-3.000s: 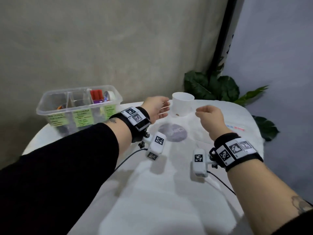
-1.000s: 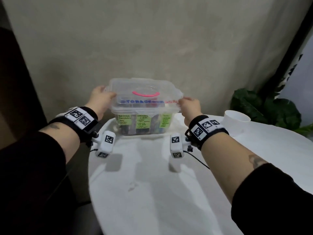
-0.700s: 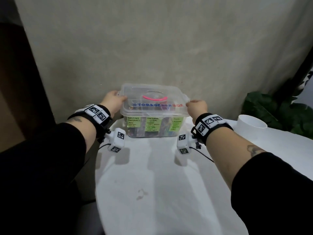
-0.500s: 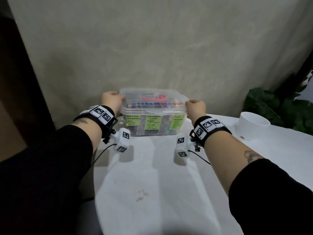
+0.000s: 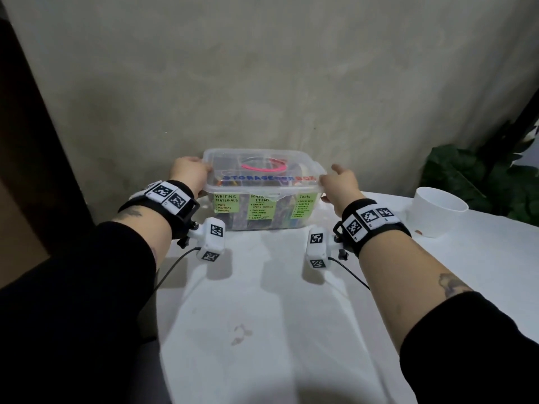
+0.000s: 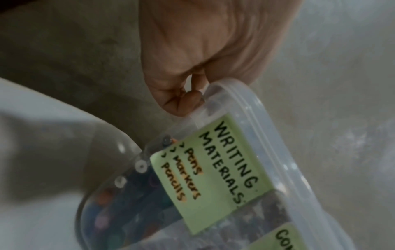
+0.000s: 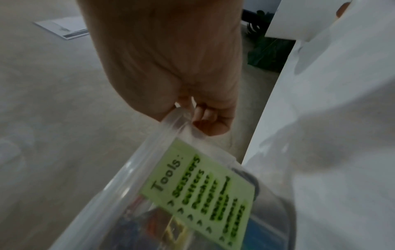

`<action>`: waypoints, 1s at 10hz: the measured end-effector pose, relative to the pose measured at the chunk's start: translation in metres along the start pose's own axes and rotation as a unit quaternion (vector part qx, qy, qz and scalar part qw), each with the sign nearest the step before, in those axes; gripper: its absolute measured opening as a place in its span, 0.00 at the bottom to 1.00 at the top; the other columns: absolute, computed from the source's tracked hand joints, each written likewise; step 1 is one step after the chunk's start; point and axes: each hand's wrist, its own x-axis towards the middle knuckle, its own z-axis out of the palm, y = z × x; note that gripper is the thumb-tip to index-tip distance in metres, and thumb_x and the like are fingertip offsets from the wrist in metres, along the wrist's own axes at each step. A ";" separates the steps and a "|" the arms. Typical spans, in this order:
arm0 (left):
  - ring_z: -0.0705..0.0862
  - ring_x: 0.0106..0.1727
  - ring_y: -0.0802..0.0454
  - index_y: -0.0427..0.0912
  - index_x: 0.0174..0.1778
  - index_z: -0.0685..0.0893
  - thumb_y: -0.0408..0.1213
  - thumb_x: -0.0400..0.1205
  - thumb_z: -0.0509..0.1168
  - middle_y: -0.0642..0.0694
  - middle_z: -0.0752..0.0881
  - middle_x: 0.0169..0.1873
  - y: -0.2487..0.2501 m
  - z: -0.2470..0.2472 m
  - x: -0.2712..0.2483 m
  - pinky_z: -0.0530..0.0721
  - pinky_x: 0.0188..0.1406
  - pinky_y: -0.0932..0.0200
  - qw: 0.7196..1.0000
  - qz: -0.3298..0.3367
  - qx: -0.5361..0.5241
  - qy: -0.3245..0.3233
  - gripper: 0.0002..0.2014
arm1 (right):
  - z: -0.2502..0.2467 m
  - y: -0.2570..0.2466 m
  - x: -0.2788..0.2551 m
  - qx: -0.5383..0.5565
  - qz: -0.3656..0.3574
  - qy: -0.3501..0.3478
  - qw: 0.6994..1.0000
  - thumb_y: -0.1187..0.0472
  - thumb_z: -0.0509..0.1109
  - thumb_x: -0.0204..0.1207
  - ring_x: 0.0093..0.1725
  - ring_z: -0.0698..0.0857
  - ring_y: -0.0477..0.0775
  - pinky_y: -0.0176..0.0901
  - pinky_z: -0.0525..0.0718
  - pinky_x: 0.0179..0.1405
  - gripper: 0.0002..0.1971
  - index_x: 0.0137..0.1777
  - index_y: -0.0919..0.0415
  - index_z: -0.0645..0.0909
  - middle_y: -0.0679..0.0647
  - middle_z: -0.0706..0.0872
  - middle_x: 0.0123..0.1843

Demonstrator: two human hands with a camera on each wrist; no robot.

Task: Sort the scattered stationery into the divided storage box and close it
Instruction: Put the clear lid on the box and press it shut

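Observation:
The clear plastic storage box (image 5: 262, 211) stands at the table's far edge against the wall, its lid (image 5: 262, 174) on, with a pink handle and green labels on the front. My left hand (image 5: 189, 177) grips the lid's left end; in the left wrist view its fingers (image 6: 188, 98) curl under the box (image 6: 213, 169) rim. My right hand (image 5: 339, 185) holds the right end, and in the right wrist view its fingers (image 7: 205, 116) curl round the rim of the box (image 7: 192, 186). Pens and other stationery show through the walls.
A white cup (image 5: 437, 211) stands on the white table (image 5: 291, 316) to the right of the box. Green plant leaves (image 5: 478, 179) fill the far right corner. A beige wall rises right behind the box.
Three seconds ago the box was open at the left and my hands were by the cup. Now the lid is on, and both hands have stayed at its ends over the last second.

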 end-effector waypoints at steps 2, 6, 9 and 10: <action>0.85 0.58 0.35 0.31 0.65 0.82 0.33 0.85 0.60 0.33 0.86 0.60 0.007 0.001 -0.001 0.81 0.52 0.47 0.970 0.056 0.237 -0.001 0.15 | 0.005 0.002 -0.003 -0.069 0.029 -0.091 0.993 0.59 0.48 0.84 0.67 0.79 0.64 0.52 0.79 0.47 0.26 0.83 0.46 0.63 0.56 0.78 0.73; 0.83 0.61 0.32 0.25 0.63 0.82 0.31 0.85 0.57 0.28 0.85 0.60 0.011 -0.001 -0.004 0.77 0.46 0.53 0.956 0.097 0.274 -0.037 0.16 | 0.011 -0.010 -0.007 -0.388 -0.166 0.010 0.907 0.58 0.57 0.86 0.82 0.64 0.61 0.59 0.62 0.81 0.24 0.81 0.59 0.66 0.58 0.61 0.86; 0.84 0.60 0.31 0.26 0.61 0.84 0.32 0.84 0.57 0.28 0.85 0.58 0.006 0.002 0.006 0.82 0.55 0.45 0.949 0.106 0.296 -0.033 0.16 | 0.025 -0.001 -0.033 -0.462 -0.390 -0.111 0.789 0.20 0.55 0.67 0.83 0.65 0.49 0.59 0.61 0.82 0.47 0.83 0.46 0.64 0.43 0.65 0.84; 0.85 0.57 0.32 0.26 0.59 0.84 0.31 0.85 0.56 0.30 0.86 0.55 0.014 0.002 0.003 0.82 0.55 0.45 0.930 0.095 0.354 -0.043 0.16 | 0.029 0.004 -0.032 -0.473 -0.395 -0.103 0.781 0.20 0.54 0.68 0.82 0.67 0.48 0.60 0.61 0.81 0.47 0.83 0.47 0.64 0.43 0.66 0.84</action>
